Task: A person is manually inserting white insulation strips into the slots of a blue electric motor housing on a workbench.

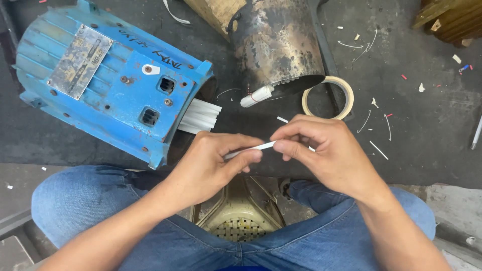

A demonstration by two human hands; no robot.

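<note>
Motor housing (108,75): bright blue, ribbed, paint chipped; grey worn nameplate (80,61); black handwriting along edge. Insulation strips (201,116) in housing mouth: white. Strip (249,149) between hands: white. Metal cylinder (276,42): tarnished brown-black, mottled. Tape roll (328,97): cream. Mat (427,135): dark grey, flecked with white and red scraps. Jeans (85,200): blue denim. Mesh grille (240,229) below: pale yellow, woven pattern.

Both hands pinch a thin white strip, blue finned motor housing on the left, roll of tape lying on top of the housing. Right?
Not quite. In the head view the beige roll of tape lies on the dark mat, right of the blue finned motor housing. The left hand and right hand do pinch the thin white strip.
</note>
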